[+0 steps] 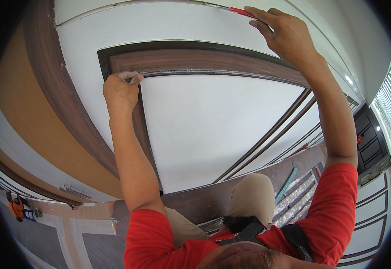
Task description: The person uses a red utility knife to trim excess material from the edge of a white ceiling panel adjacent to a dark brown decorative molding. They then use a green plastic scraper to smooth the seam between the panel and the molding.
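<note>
Head view: left hand [121, 89] pinched closed at dark trim [195, 71], contents unclear; right hand [287, 35] gripping red-handled tool [242, 12]; trim work seemingly in hand, next move wanting steady touch.

We held our left hand [120, 91], bunched, at the upper left corner of the brown wood frame [195, 59] around a white panel [213, 121]. Higher, our right hand [290, 38] gripped a red-handled tool [242, 12]. Beside our beige-trousered knee [253, 188] we saw a long teal object [287, 184]; far left, a person in orange [17, 208].
</note>
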`<state>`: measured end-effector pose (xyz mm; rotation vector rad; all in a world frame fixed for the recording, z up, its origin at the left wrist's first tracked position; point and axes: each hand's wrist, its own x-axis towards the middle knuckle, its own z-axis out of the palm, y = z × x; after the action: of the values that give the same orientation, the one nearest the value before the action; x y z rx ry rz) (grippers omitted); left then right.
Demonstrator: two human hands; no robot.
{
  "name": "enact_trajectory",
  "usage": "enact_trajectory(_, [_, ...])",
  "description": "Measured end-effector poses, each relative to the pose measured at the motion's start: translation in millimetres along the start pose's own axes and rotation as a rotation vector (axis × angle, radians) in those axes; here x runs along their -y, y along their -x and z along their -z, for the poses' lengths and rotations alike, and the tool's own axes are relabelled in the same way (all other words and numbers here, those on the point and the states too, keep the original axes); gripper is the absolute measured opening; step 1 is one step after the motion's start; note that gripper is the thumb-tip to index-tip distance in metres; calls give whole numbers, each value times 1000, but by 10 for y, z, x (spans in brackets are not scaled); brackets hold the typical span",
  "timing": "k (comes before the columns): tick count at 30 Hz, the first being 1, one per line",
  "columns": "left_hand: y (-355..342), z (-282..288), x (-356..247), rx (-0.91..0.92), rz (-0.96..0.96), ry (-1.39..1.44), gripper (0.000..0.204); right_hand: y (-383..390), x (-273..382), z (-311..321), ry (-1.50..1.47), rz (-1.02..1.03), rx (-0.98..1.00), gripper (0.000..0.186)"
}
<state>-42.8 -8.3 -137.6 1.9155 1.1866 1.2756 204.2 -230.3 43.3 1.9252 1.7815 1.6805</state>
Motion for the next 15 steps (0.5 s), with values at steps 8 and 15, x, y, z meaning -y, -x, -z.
enact_trajectory(8, [-21,-4,34,19,11,-14,33,51,-31,-43,43,-36,48,37])
enact_trajectory(15, [-46,-20,30,33,18,-41,32,216,213,-318,28,-138,-29,41])
